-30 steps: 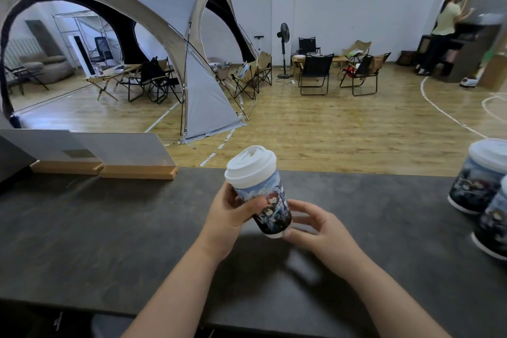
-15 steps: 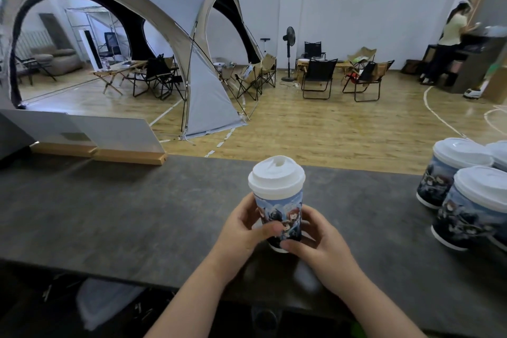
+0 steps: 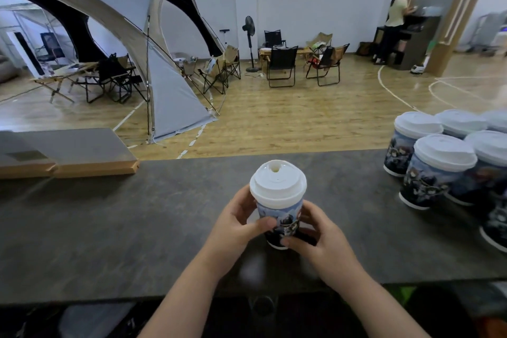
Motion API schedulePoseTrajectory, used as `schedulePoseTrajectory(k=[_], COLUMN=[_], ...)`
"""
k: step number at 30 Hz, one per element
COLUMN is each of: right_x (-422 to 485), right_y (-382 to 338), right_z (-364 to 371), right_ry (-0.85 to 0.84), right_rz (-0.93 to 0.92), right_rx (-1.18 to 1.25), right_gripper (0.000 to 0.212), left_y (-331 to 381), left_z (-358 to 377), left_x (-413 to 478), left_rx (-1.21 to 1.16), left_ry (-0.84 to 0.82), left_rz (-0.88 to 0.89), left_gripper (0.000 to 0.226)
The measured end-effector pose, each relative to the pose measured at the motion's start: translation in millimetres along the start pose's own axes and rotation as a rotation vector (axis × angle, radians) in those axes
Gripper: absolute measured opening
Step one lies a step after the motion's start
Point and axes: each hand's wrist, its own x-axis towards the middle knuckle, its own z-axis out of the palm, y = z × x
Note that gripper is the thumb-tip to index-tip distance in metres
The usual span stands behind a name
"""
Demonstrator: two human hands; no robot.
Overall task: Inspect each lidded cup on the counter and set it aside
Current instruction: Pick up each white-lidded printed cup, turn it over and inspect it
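Note:
A paper cup with a white lid and a blue-and-dark printed sleeve stands upright at the middle of the dark counter. My left hand wraps its left side, thumb across the print. My right hand grips its lower right side. Whether the cup's base touches the counter I cannot tell. Several more lidded cups of the same print stand grouped at the right end of the counter.
Two grey panels on wooden bases sit at the counter's far left. Beyond the counter lie a wooden floor, a grey dome tent, folding chairs and a person standing at a far cabinet.
The cup went from tilted left to upright, and my right hand closed onto it. The view swung right, showing more of the cup group.

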Motion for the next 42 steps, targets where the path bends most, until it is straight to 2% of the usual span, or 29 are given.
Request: schedulePoseTrajectory(k=[4, 8, 16, 26, 33, 38, 42], right_x=[-15, -28, -56, -80, -80, -80, -79], right_y=[1, 2, 24, 71, 85, 89, 94], right_z=[-15, -42, -136, -228, -256, -260, -265], right_ry=[0.033, 0.071, 0.149, 0.273, 0.268, 0.226, 0.198], right_rz=[0.006, 0.029, 0.035, -0.013, -0.027, -0.027, -0.038], right_rx=[0.04, 0.078, 0.066, 0.005, 0.014, -0.047, -0.114], right_gripper=[0.067, 0.066, 0.061, 0.063, 0.056, 0.069, 0.069], left_y=[-4, 0, -6, -18, -28, -32, -38], left_z=[12, 48, 151, 271, 307, 315, 320], left_x=[-4, -2, 12, 25, 30, 30, 29], left_rx=[0.008, 0.022, 0.081, 0.075, 0.107, 0.118, 0.105], left_ry=[-0.02, -0.055, -0.08, -0.062, 0.034, 0.098, 0.129], left_rz=[-0.019, 0.013, 0.025, 0.079, 0.076, 0.076, 0.067], left_gripper=[0.076, 0.071, 0.075, 0.061, 0.058, 0.057, 0.059])
